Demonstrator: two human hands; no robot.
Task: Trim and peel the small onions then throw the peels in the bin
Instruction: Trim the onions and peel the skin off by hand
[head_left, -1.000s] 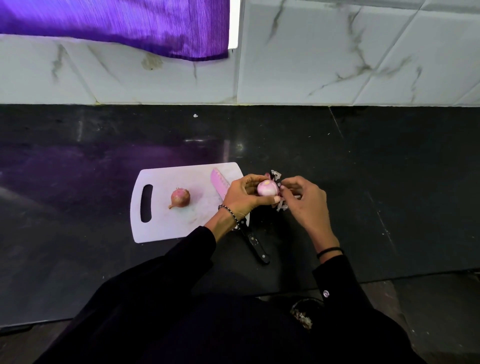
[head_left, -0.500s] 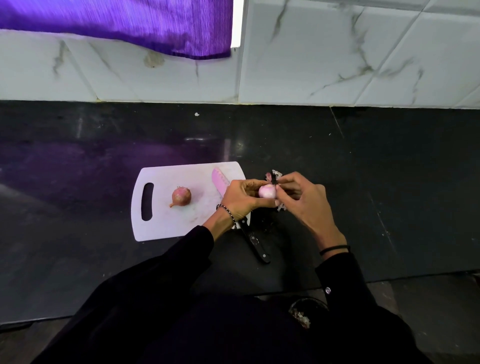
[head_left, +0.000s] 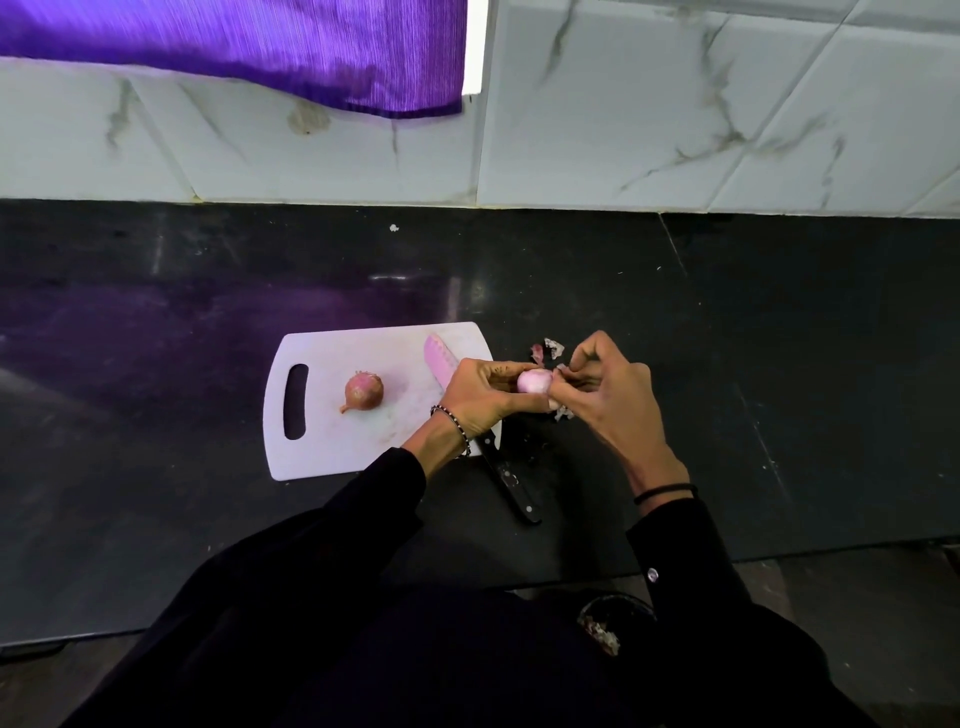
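In the head view, just right of the frame's middle, the left hand (head_left: 480, 392) has its grip curled round a pale onion (head_left: 534, 382), mostly bare of skin, holding it above the dark desk (head_left: 779, 364) just off the right edge of a white cutting board (head_left: 332, 447). The right hand (head_left: 608, 400) meets it from the right, thumb and forefinger pressed together in a pinching grip on a flake of skin (head_left: 559, 370) at the onion's right side.

A brown onion (head_left: 363, 391), skin still on, lies on the board near its middle, right of the handle slot. A knife (head_left: 511, 486) lies slanted, its pink blade on the board and partly under the left hand, its black handle on the desk toward the lower middle.

Loose peels (head_left: 545, 349) lie on the desk just above the hands, with another scrap just below them. At the bottom, between the dark sleeves, a round dark bin (head_left: 623, 608) shows with peels inside. A tiled wall (head_left: 675, 104) and a purple curtain (head_left: 234, 47) fill the top.
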